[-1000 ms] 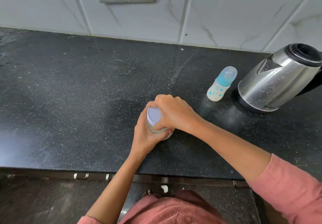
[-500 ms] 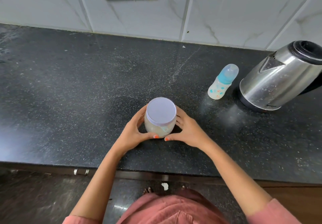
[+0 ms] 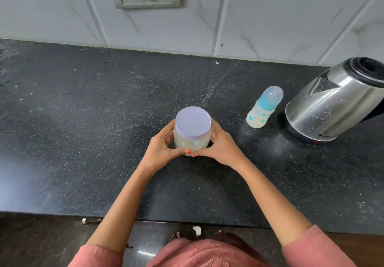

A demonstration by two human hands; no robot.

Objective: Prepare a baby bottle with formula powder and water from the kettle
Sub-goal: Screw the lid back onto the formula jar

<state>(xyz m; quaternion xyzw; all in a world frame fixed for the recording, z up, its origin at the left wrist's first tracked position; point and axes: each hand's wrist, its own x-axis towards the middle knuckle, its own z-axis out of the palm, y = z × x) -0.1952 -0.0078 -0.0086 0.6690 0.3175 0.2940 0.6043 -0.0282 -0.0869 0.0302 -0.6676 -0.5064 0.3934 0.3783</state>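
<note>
Mid-worktop, on black speckled granite counter [image 3: 83, 142]: clear round powder jar [image 3: 192, 141], pale lilac lid [image 3: 193, 121] on, cupped by left hand [image 3: 161, 148] and right hand [image 3: 220, 145], fingers curled round it. Best: one hand braces, other twists. Apart, rightward: blue-capped baby bottle [image 3: 262, 111], steel kettle [image 3: 332, 104]. Open room left; front edge near.

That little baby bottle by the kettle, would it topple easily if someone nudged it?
Probably yes: the baby bottle stands tall and narrow on a small base, and seems empty, so likely light. Its round body would probably roll once down. The kettle close beside it might stop it on that side.
</note>
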